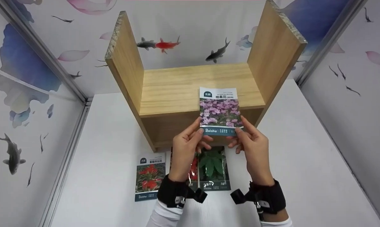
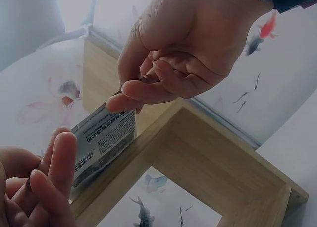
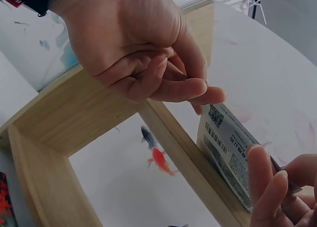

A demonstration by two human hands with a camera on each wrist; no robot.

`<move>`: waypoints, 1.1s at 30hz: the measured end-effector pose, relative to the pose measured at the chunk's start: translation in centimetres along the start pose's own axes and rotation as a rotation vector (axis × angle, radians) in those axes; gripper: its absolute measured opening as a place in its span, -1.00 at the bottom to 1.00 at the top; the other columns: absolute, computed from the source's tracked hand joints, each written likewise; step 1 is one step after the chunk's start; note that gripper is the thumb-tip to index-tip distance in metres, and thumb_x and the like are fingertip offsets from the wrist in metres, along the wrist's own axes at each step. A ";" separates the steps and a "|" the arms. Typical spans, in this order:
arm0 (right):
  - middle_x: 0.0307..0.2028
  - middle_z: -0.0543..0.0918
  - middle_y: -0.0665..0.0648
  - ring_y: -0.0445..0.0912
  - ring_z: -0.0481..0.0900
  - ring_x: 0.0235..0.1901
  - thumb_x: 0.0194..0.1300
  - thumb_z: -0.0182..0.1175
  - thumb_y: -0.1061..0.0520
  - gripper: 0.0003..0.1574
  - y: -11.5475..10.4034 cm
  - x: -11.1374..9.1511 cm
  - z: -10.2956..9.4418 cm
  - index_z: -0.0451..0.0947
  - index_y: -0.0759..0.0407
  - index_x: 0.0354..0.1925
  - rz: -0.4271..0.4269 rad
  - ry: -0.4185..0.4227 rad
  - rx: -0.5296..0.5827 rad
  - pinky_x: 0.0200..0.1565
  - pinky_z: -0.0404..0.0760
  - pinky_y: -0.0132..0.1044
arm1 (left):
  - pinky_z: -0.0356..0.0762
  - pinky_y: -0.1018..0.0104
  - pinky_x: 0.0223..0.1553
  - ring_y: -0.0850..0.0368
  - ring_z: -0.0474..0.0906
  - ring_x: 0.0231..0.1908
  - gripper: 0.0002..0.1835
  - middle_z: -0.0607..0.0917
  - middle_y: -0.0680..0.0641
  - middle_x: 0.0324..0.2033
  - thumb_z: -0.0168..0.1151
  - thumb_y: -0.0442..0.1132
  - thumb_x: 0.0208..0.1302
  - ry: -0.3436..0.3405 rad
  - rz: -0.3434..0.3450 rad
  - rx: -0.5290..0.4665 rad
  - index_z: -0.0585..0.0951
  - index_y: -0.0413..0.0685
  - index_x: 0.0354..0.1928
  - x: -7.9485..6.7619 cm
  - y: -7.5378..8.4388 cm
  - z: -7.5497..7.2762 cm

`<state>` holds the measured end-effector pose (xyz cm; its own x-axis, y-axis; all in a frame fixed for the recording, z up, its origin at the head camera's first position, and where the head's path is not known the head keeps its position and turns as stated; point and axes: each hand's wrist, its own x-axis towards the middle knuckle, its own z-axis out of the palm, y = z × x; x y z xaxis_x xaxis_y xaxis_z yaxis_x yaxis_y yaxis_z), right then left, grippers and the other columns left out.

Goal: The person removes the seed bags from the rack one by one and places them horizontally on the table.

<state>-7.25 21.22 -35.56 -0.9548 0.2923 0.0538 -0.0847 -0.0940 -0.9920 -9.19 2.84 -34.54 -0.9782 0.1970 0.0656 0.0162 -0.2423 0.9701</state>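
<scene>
Both hands hold one seed packet [image 1: 220, 110] with pink-purple flowers on its front, just over the front edge of the wooden shelf's upper board [image 1: 171, 91]. My left hand [image 1: 187, 148] pinches its lower left corner between thumb and fingers. At the lower right corner, my right hand [image 1: 256, 148] pinches it the same way. The printed back of the packet [image 2: 104, 138] shows in the left wrist view, close to the board's edge. Its barcode side [image 3: 225, 147] faces the right wrist camera.
On the white table [image 1: 108, 132] before the shelf lie a red-flower packet [image 1: 150, 176], a partly hidden red one [image 1: 193, 171] and a green-leaf packet [image 1: 213, 168]. Upright side panels [image 1: 127, 69] flank the shelf. Walls printed with fish [image 1: 13, 154] stand around the table.
</scene>
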 end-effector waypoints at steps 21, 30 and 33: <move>-0.21 0.56 0.32 0.09 0.57 -0.44 0.24 0.11 0.06 -0.42 -0.4 -4.0 -2.1 0.30 0.06 0.23 -0.005 0.066 -0.020 -0.67 0.43 -0.39 | 0.33 0.43 -0.67 -0.05 0.57 -0.53 -0.53 0.66 -0.14 -0.43 0.05 -0.20 0.28 -0.048 0.019 -0.022 0.32 0.13 0.24 -3.5 -2.6 1.4; -0.24 0.59 0.30 0.09 0.57 -0.45 0.23 0.12 0.07 -0.48 -0.4 -5.7 -3.0 0.37 0.03 0.17 0.025 0.121 -0.049 -0.69 0.42 -0.35 | 0.38 0.43 -0.63 -0.06 0.56 -0.54 -0.56 0.67 -0.11 -0.47 0.06 -0.24 0.27 -0.010 -0.023 0.011 0.37 0.07 0.21 -5.8 -0.8 2.8; -0.24 0.60 0.30 0.09 0.57 -0.46 0.23 0.12 0.07 -0.48 -0.4 -5.9 -3.0 0.37 0.03 0.18 0.024 0.123 -0.051 -0.69 0.43 -0.35 | 0.40 0.45 -0.62 -0.06 0.56 -0.54 -0.57 0.67 -0.12 -0.48 0.06 -0.25 0.27 0.012 -0.038 -0.012 0.39 0.09 0.20 -6.0 -0.9 3.0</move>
<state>-0.70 22.37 -35.86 -0.9142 0.4050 0.0183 -0.0443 -0.0550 -0.9975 -2.71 4.68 -35.12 -0.9805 0.1950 0.0260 -0.0232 -0.2461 0.9690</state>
